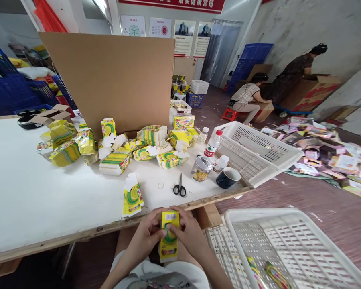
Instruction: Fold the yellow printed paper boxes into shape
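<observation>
Over my lap, just off the table edge, a small yellow and green carton [170, 249] is held upright between both hands. My left hand [152, 230] grips its left side, thumb on the front panel. From the right, my right hand [188, 233] closes on the same carton, its thumb also on the front. On the table ahead lie several flat yellow cartons [132, 196]. Black-handled scissors [179, 188] rest beyond my hands, with a rubber band [160, 186] beside them. Bundles of folded cartons [116, 160] are piled farther back.
A white plastic basket [289, 241] at my lower right holds a few colourful packets [276, 275]. A dark mug [228, 178], a lidded tub [202, 168] and a bottle [213, 144] stand at the table's right edge. A large cardboard sheet [114, 80] stands behind the bundles. Two people work at the far right.
</observation>
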`<act>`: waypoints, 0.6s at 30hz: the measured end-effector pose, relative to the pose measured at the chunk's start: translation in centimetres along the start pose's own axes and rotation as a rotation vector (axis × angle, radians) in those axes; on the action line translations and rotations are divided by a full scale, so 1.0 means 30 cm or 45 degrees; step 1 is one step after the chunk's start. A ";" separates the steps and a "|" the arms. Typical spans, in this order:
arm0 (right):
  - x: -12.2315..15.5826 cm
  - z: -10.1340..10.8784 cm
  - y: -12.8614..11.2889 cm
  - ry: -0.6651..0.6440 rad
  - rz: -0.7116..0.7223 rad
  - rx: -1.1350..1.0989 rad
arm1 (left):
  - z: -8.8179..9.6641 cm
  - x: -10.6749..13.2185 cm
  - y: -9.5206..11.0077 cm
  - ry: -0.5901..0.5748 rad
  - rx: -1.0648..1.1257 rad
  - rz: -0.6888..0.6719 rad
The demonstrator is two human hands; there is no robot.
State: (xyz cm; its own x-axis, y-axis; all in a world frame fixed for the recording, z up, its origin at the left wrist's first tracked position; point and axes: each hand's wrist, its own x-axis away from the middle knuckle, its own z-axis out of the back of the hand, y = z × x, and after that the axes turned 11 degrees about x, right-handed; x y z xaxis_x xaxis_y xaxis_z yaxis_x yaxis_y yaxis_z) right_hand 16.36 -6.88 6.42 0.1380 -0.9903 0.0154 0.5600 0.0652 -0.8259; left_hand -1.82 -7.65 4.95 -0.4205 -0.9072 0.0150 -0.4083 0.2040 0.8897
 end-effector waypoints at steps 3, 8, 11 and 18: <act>0.006 0.013 0.016 0.058 0.061 -0.004 | -0.006 -0.004 0.003 0.013 -0.023 -0.016; 0.010 -0.001 0.020 0.168 0.141 -0.040 | -0.041 -0.013 -0.022 0.027 -0.163 -0.069; 0.015 0.012 0.015 0.236 0.168 -0.001 | -0.048 -0.017 -0.038 0.067 -0.344 -0.123; 0.106 0.347 0.126 0.883 -0.029 0.507 | 0.205 -0.005 -0.025 0.537 -1.019 -0.305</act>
State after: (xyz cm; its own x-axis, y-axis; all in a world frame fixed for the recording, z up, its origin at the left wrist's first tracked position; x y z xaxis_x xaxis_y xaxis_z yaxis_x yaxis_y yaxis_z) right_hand 27.42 -8.52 9.21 -0.3433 -0.8338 -0.4323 0.8244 -0.0470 -0.5640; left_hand -6.44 -5.40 1.48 -0.0044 -0.9829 -0.1842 0.2994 -0.1771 0.9375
